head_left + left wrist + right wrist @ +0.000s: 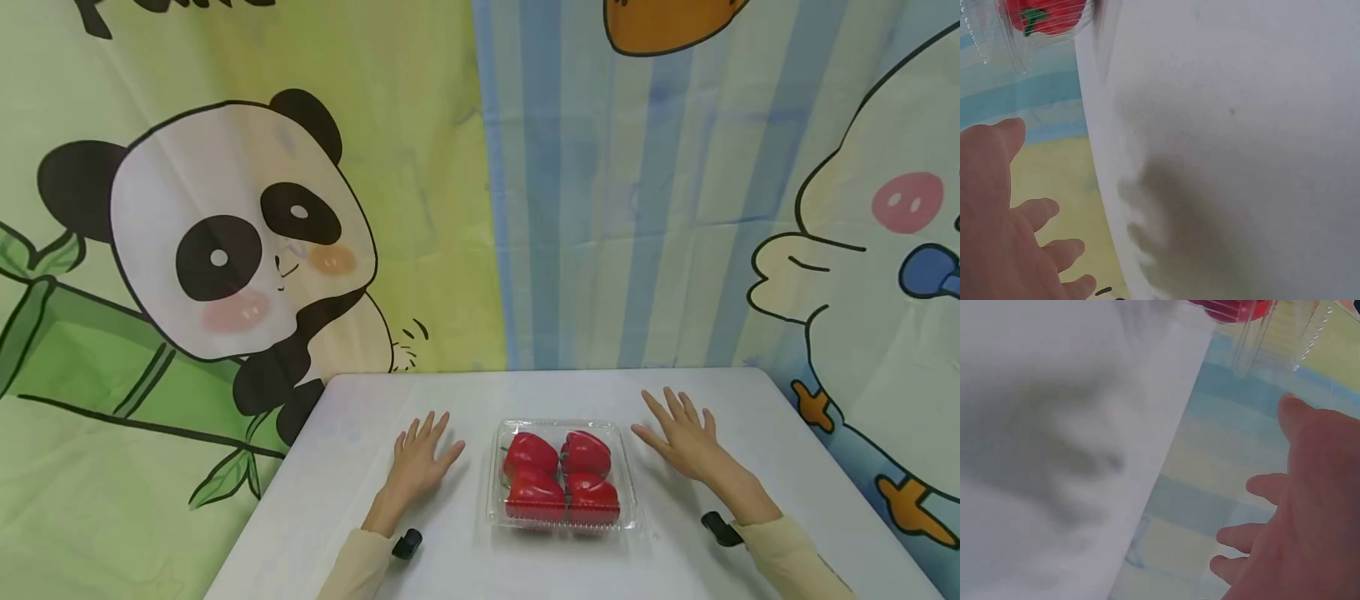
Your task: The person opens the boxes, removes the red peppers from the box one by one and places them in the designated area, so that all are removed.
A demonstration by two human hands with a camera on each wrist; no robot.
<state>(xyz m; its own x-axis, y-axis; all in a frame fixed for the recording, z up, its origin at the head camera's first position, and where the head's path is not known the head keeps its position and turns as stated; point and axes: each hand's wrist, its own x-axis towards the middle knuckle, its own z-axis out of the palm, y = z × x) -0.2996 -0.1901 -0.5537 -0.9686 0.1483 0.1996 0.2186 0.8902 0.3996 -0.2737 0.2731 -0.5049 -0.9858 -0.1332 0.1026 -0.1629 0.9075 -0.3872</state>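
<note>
A clear plastic clamshell box sits on the white table, its lid closed over several red bell peppers. To its left my left hand hovers over the table with fingers spread, holding nothing. My right hand is held the same way to the right of the box, fingers spread and apart from it. In the left wrist view a pepper with a green stem shows through the plastic at the top. The right wrist view has just the lower part of a red pepper at its upper edge.
The white table ends at a back edge against hanging cloths. A panda print covers the left cloth, and blue stripes with a white cartoon figure the right one. Dark wrist cameras are strapped below both hands.
</note>
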